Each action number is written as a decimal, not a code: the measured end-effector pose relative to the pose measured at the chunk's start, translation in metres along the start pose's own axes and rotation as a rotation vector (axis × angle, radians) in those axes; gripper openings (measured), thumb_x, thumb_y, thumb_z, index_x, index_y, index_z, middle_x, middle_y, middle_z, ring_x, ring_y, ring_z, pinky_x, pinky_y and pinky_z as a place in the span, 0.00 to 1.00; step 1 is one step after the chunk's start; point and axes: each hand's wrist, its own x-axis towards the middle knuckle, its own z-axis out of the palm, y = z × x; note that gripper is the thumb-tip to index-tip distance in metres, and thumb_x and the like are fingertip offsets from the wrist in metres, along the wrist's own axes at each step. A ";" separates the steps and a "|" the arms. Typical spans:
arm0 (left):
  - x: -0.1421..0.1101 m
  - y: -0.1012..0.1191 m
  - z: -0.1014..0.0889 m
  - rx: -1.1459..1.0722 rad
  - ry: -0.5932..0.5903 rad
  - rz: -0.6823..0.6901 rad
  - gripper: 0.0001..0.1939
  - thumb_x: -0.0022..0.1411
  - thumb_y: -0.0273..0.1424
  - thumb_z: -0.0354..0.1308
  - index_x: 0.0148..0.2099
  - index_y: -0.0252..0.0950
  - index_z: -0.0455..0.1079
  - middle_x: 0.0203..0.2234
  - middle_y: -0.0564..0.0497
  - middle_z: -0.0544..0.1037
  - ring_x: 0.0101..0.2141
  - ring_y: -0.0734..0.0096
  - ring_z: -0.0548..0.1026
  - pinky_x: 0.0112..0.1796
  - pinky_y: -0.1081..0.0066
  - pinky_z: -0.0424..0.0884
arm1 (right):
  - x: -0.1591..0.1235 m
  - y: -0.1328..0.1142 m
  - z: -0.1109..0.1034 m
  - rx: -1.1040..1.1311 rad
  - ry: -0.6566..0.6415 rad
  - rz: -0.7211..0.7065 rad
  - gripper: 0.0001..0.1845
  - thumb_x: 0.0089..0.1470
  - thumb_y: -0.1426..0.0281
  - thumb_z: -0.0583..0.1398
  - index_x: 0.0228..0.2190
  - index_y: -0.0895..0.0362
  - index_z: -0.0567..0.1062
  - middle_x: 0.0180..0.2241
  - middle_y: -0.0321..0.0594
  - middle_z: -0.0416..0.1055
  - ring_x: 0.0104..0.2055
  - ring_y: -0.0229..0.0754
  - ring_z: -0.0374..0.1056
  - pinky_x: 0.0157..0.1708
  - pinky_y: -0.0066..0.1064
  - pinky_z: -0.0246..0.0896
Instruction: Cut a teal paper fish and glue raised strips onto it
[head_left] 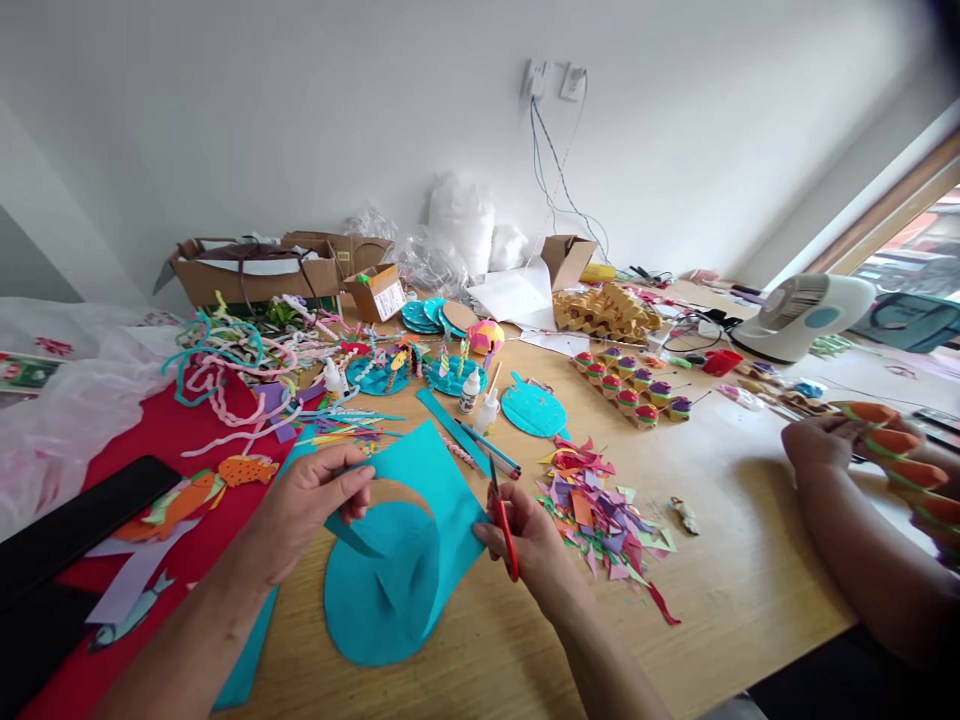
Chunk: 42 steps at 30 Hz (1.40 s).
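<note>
the left hand (334, 482) pinches the blue sheet (451, 500), the right hand (536, 550) grips scissors (507, 535). the sheet lies between the 2 hands, its rounded part lower.

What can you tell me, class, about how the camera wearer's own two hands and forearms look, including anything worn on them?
The left hand and right hand are both ungloved, with no rings visible. The left forearm and right forearm show no sleeve, watch or bracelet as far as the picture's lower edge.
</note>
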 end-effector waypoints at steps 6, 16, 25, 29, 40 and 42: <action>0.006 -0.009 0.001 0.046 -0.036 -0.034 0.15 0.52 0.41 0.63 0.23 0.37 0.68 0.16 0.55 0.71 0.20 0.74 0.68 0.22 0.76 0.64 | -0.009 -0.004 -0.010 0.001 0.024 0.013 0.23 0.36 0.60 0.69 0.25 0.55 0.61 0.22 0.28 0.60 0.23 0.33 0.61 0.25 0.27 0.60; 0.003 -0.015 0.007 -0.194 -0.118 -0.063 0.09 0.57 0.36 0.61 0.28 0.36 0.71 0.42 0.48 0.75 0.32 0.69 0.73 0.29 0.74 0.68 | 0.000 0.026 -0.025 -0.120 0.090 -0.018 0.22 0.39 0.56 0.67 0.26 0.55 0.62 0.24 0.30 0.61 0.22 0.34 0.60 0.22 0.27 0.58; 0.003 -0.014 0.019 -0.398 -0.151 -0.026 0.07 0.55 0.33 0.62 0.26 0.38 0.73 0.57 0.49 0.68 0.59 0.53 0.59 0.42 0.68 0.70 | -0.044 -0.031 -0.016 -0.256 -0.168 -0.117 0.25 0.53 0.46 0.53 0.29 0.56 0.65 0.22 0.34 0.62 0.23 0.34 0.56 0.24 0.26 0.53; 0.004 -0.016 0.024 -0.538 -0.151 -0.018 0.05 0.55 0.32 0.64 0.28 0.39 0.75 0.55 0.51 0.70 0.53 0.56 0.67 0.42 0.66 0.71 | -0.053 -0.041 0.009 -0.132 -0.489 0.000 0.28 0.53 0.44 0.51 0.28 0.58 0.67 0.21 0.34 0.62 0.21 0.32 0.57 0.23 0.24 0.52; -0.001 -0.013 0.035 -0.678 -0.118 -0.121 0.08 0.47 0.33 0.70 0.32 0.42 0.77 0.31 0.57 0.80 0.30 0.69 0.77 0.37 0.68 0.73 | -0.031 -0.043 0.035 -0.199 -0.471 0.103 0.33 0.46 0.38 0.52 0.25 0.57 0.64 0.22 0.35 0.65 0.22 0.34 0.64 0.24 0.24 0.56; -0.001 -0.013 0.035 -0.673 -0.117 -0.130 0.08 0.46 0.33 0.70 0.31 0.41 0.76 0.28 0.58 0.80 0.30 0.68 0.77 0.36 0.69 0.73 | -0.030 -0.048 0.035 -0.213 -0.467 0.110 0.32 0.46 0.39 0.52 0.24 0.57 0.64 0.22 0.35 0.65 0.22 0.34 0.64 0.23 0.24 0.55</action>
